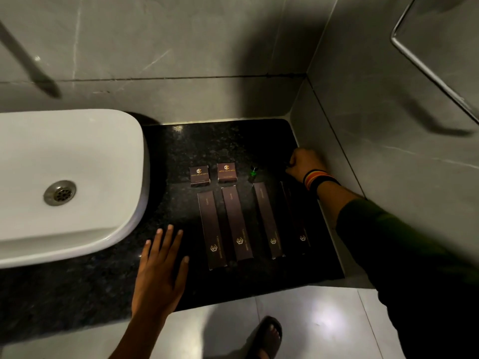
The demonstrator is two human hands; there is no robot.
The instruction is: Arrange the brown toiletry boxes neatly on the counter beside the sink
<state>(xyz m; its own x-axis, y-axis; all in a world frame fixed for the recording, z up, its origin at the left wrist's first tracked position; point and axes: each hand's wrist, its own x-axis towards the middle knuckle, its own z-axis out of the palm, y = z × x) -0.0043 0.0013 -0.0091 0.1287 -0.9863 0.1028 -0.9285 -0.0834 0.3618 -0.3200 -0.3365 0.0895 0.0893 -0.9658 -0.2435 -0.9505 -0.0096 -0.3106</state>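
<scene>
The left hand lies flat, palm down, with its fingers spread wide, near the front edge of the counter. The right hand is curled into a loose fist by the right edge of the counter, far from the left hand. Bright bands wrap its wrist, and the arm has a dark sleeve.

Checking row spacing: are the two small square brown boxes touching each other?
Apart. The head view shows a dark strip of counter between the left small box and the right small box.
</scene>
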